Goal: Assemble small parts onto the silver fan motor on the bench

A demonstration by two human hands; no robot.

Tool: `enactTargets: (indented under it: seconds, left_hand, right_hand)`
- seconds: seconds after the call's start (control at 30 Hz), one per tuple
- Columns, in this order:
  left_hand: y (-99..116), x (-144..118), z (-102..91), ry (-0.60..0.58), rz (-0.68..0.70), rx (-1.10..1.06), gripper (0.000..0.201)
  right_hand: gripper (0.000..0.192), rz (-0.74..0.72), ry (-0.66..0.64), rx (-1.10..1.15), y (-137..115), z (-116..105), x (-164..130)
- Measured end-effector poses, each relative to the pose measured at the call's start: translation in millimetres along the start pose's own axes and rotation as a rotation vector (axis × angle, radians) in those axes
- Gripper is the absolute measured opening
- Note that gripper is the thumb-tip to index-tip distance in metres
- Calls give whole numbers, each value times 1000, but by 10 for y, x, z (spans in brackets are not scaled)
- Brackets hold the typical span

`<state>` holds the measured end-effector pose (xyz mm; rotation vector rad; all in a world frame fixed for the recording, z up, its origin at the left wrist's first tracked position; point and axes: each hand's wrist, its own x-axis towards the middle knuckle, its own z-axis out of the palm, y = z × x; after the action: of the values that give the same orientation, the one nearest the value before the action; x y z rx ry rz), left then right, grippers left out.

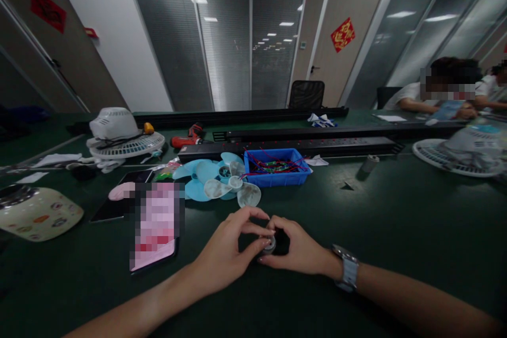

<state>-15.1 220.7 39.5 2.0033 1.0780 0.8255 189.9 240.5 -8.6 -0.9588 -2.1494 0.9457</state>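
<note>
Near the front edge of the green table [396,211], both hands meet over one small round part [271,245]. It looks like a grey cap with something dark behind it, too small to make out properly. The left hand [225,253] has its thumb and fingers curled around the part's left side, fingertips pinching the rim. The right hand [299,251], with a watch [348,272] on that wrist, cups the part from the right, fingers closed on the dark bit. So both hands are closed tight on the same piece, which sits just at the tabletop between them.

Left of the hands lies a phone [154,227], flat on the table. Just beyond the hands there's a pile of light blue and white fan blades [222,182], and right beside it a blue bin [277,166] full of red wires. Further back, long black power strips [293,145] run across. Far left sits a white fan [119,134] lying on its grille, with a red drill [189,137] near it. Another fan grille [443,157] is off to the right, and two people sit at the far right end.
</note>
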Motion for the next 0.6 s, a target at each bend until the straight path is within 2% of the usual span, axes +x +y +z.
enactTargets:
  seconds: [0.1, 0.27, 0.37, 0.5, 0.6]
  left_hand:
    - [-12, 2, -13, -5, 28, 49, 41]
    - [-57, 29, 0, 81, 60, 89, 55]
    - [-55, 51, 3, 97, 40, 77, 51]
    - [-35, 45, -10, 12, 69, 25, 23]
    - [-40, 19, -12, -50, 87, -57, 33]
  right_hand:
    - [34, -4, 0, 29, 8, 6, 0]
    - [33, -6, -7, 12, -7, -5, 21]
    - [34, 9, -8, -10, -11, -8, 22]
    - [35, 6, 3, 4, -1, -3, 14]
    - [34, -27, -14, 14, 7, -4, 12]
